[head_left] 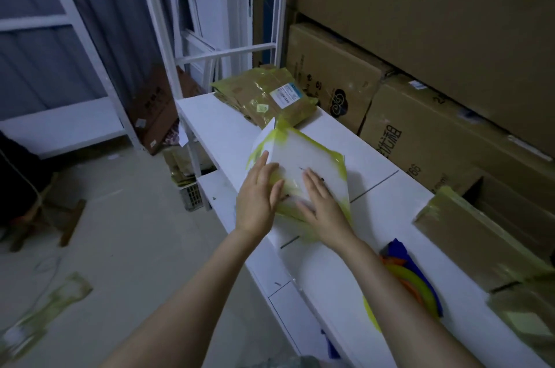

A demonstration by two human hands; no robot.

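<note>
A flattened brown carton (156, 109) leans on the white rack (90, 46) at the far left. The left hand (258, 196) lies against the side of a white box (312, 157) bound in yellow-green tape, fingers straight. The box sits tilted on the white shelf (228, 127). The right hand (321, 205) rests flat on the box's top, holding nothing. Behind lies a brown parcel (255, 94) whose white label is too small to read. The top stacked carton (450, 7) seems to read "0002-2020".
</note>
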